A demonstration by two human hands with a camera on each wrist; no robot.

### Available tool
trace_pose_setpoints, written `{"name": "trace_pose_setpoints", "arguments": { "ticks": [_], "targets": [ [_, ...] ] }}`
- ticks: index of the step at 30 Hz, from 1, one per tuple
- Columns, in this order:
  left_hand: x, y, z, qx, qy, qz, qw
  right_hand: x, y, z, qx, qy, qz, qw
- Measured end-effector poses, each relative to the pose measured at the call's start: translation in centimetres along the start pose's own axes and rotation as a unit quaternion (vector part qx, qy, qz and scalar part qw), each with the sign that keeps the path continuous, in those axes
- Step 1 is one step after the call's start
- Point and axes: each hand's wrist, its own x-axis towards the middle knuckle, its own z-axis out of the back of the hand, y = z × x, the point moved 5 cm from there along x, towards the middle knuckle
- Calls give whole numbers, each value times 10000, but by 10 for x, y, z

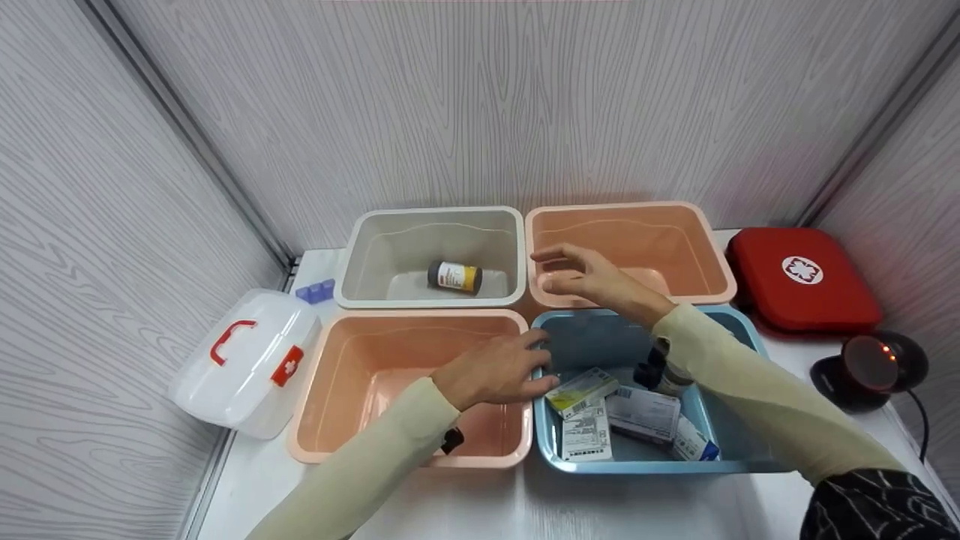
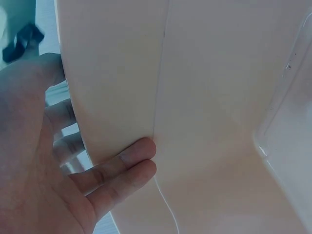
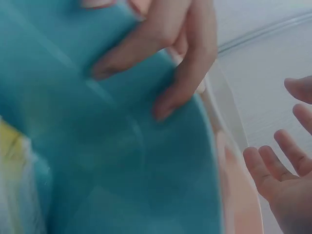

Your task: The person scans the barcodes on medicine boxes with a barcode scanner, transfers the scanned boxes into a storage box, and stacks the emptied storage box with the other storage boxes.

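Note:
My left hand rests across the rim between the front peach bin and the blue bin, holding no item. In the right wrist view its relaxed fingers hang over the blue wall; the left wrist view has two fingers against the peach wall. My right hand hovers over the back peach bin, fingers spread and nothing in them. Medicine boxes lie in the blue bin: a yellow-green one, several white ones. A bottle there is partly hidden by my right sleeve.
A dark bottle with a yellow-white label lies in the grey bin. At left stand a clear first-aid box and a purple pill organizer. A red first-aid case and a black corded device are at right.

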Motion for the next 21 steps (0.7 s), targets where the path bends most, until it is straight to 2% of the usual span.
{"name": "trace_pose_setpoints", "arguments": {
  "ticks": [4,8,11,16,19,21],
  "targets": [
    [0,1,-1,-53,41,19,10000,-32,-12,10,-42,146,-177,9997],
    [-1,4,-2,-123,73,95,9999,-52,-22,11,-95,414,-184,9989],
    [-2,5,-2,-166,107,150,9997,-60,-28,8,-152,536,-140,9983],
    [-1,3,-1,-96,65,113,9999,-71,-38,5,176,506,-27,9986],
    [0,1,-1,14,30,60,10000,-74,-43,1,423,756,32,9962],
    [0,0,0,61,44,52,10000,-75,-49,-3,382,1035,26,9939]
  ]
}}
